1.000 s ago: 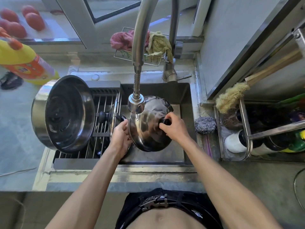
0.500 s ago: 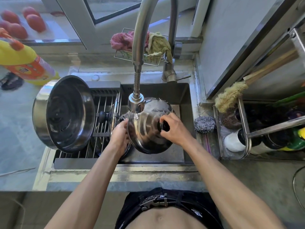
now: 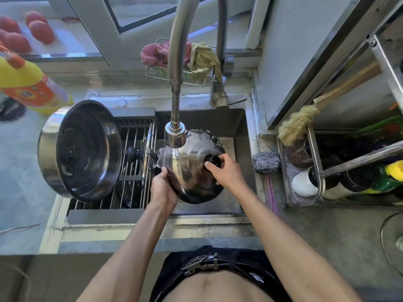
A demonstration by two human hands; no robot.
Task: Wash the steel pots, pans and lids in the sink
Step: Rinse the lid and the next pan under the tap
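- Head cam looks straight down at a steel sink (image 3: 238, 125) set into a grey tabletop (image 3: 327, 232).
- Domed steel lid (image 3: 192, 168) is held tilted over the sink basin, right under the faucet head (image 3: 175, 137), with a thin stream of water hitting its top.
- Right hand (image 3: 226, 171) has its fingers pinched round the lid's black knob (image 3: 212, 160).
- Left hand (image 3: 163, 186) grips the lid's lower left rim, fingers curled under the edge.
- Big steel pot (image 3: 80, 149) sits tipped on its side on the drying rack (image 3: 135, 171) over the left half of the sink, open mouth facing the camera. Another lid with a black knob stands on edge in the rack just beside it.
- Steel wool scrubber (image 3: 266, 161) sits on the sink's right ledge, near the right hand but not touching.
- Yellow detergent bottle (image 3: 28, 83) is on the tabletop at far left; a pink rag (image 3: 153, 54) and a yellowish rag (image 3: 204, 58) are in the wire basket behind the faucet.
- Bristle brush (image 3: 296, 123) leans on the shelf rack at the right.
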